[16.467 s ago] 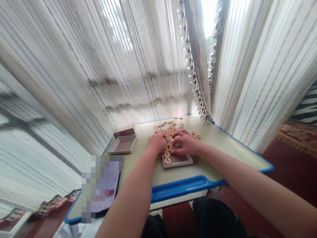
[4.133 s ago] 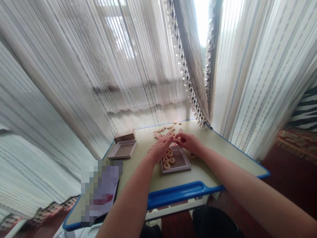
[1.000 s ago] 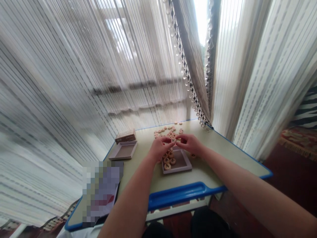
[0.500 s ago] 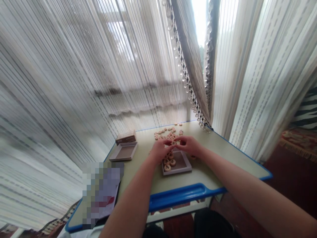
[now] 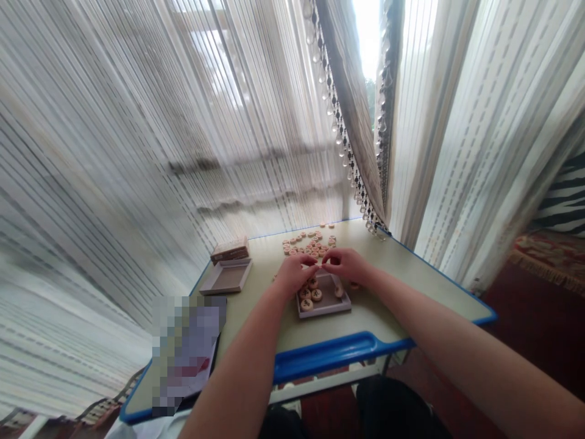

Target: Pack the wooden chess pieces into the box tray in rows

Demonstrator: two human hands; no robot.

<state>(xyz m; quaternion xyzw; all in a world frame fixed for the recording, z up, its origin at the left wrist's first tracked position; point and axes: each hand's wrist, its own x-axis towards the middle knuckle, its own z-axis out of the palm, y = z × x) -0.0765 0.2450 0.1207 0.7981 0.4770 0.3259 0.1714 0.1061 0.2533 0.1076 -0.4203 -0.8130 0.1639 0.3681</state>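
Observation:
My left hand [image 5: 296, 272] and my right hand [image 5: 348, 264] hover over the far edge of a shallow open box [image 5: 327, 314]. Their fingertips almost meet, with thumb and forefinger of each hand parted and no piece clearly visible between them. Round wooden Chinese chess pieces with dark characters, such as this one [image 5: 306, 305], lie along the box's left side, partly hidden by my left hand. A blurred chess piece [image 5: 339, 289] appears tilted at the box's right side. Another chess piece [image 5: 354, 285] lies on the table just outside, below my right hand.
More chess pieces [image 5: 313, 247] are scattered beyond my hands. At the left are a second shallow tray [image 5: 227, 289] and a flat box [image 5: 230, 248]. A dark-edged tablet or folder [image 5: 201, 341], partly pixelated, lies nearer. The table has a blue rim [image 5: 326, 353]; curtains [image 5: 256, 183] hang behind.
A chess piece held between the fingertips of both hands has left them. A blurred piece now shows at the right side of the box. The hands stay nearly in place.

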